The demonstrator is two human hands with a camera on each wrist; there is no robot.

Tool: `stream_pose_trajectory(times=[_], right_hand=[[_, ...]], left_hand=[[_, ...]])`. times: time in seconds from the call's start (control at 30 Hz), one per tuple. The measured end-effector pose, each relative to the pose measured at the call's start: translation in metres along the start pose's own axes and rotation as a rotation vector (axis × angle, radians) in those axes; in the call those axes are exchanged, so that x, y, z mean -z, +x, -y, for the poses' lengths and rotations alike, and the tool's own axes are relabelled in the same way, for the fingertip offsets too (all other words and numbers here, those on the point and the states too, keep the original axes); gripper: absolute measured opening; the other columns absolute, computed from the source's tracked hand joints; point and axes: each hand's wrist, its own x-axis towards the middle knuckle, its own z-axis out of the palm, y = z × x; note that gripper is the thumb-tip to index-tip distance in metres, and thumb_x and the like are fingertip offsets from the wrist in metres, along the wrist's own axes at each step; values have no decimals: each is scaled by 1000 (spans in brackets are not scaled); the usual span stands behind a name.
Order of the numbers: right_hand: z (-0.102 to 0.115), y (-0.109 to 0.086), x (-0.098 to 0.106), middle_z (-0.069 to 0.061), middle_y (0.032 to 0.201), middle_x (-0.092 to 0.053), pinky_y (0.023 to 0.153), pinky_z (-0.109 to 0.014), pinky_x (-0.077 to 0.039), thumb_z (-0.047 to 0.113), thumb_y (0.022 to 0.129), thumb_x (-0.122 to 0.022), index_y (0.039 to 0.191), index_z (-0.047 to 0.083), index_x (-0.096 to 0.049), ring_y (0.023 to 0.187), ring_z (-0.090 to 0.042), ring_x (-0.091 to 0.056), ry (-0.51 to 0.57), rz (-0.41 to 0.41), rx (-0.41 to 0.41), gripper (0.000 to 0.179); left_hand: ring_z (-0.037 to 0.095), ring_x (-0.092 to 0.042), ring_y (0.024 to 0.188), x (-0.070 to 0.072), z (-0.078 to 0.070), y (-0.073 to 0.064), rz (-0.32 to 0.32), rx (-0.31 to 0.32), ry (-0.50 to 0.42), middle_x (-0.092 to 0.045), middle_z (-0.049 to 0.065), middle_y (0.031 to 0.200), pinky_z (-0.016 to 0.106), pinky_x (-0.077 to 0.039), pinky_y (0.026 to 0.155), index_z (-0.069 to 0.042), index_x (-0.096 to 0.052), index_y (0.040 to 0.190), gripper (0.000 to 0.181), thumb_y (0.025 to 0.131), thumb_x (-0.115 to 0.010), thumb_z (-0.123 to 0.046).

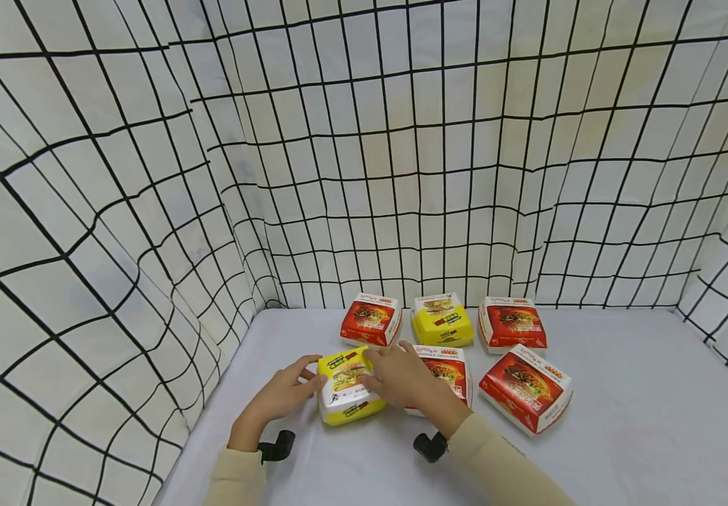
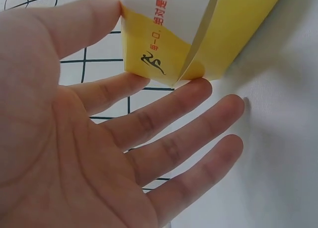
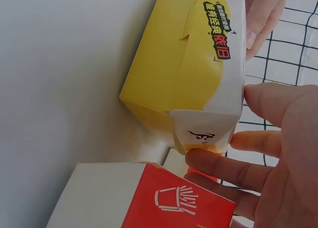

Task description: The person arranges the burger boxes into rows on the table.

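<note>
A yellow-and-white burger box [image 1: 348, 385] sits at the front left of the group, slightly turned, between two hands. My left hand [image 1: 288, 388] is at its left side: in the left wrist view the thumb touches the upper edge, and the index and middle fingertips [image 2: 201, 86] touch the end, the others extended free. My right hand [image 1: 402, 376] reaches over its right side; in the right wrist view the thumb is at the top edge and straight fingers lie along the end flap. Those fingers pass close to a red-and-white burger box [image 1: 449, 372], partly hidden behind the right hand.
Behind stand a red box [image 1: 372, 320], a yellow box [image 1: 442, 320] and another red box [image 1: 512, 325]. One more red box [image 1: 527, 388] lies angled at the right. White cloth covers the table [image 1: 629, 422]; black-gridded white curtains [image 1: 414, 161] rise at the back and sides.
</note>
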Motion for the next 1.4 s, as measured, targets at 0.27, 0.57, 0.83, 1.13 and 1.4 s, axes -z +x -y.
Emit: stream_pose_trajectory(times=[0.27, 0.57, 0.83, 1.13, 1.4], right_hand=[[2, -6, -1, -7, 148, -60, 124, -57, -27, 54, 99, -60, 149, 16, -53, 140, -28, -53, 8, 2, -5, 63], [1, -10, -5, -8, 148, -59, 124, -58, -25, 55, 98, -59, 148, 16, -53, 141, -32, -51, -3, 4, -19, 64], [2, -16, -1, -9, 146, -61, 124, -58, -24, 55, 97, -61, 147, 15, -54, 140, -33, -51, 2, 16, -49, 64], [0, -19, 0, -8, 141, -64, 124, -59, -24, 53, 96, -64, 143, 16, -58, 136, -32, -54, 6, -1, -47, 60], [-6, -23, 6, -6, 138, -65, 124, -60, -23, 49, 94, -69, 140, 17, -60, 131, -30, -56, 27, -45, -38, 57]], left_hand=[[18, -66, 95, -2, 2, 2, -10, -12, -18, -68, 11, 123, 40, -53, 78, -17, -51, 148, 51, 101, -62, -36], [18, -63, 94, -9, 5, 8, -19, -13, -36, -66, 13, 128, 36, -51, 77, -18, -48, 153, 53, 103, -60, -33], [19, -62, 95, -15, 6, 11, -36, -24, -57, -66, 14, 129, 34, -50, 75, -20, -46, 154, 53, 104, -58, -33], [19, -59, 92, -21, 4, 12, -57, -19, -47, -66, 13, 126, 32, -47, 71, -22, -45, 155, 53, 105, -56, -37], [19, -62, 96, -15, 1, 9, -51, -31, -20, -67, 10, 122, 35, -49, 74, -22, -45, 155, 56, 104, -57, -42]])
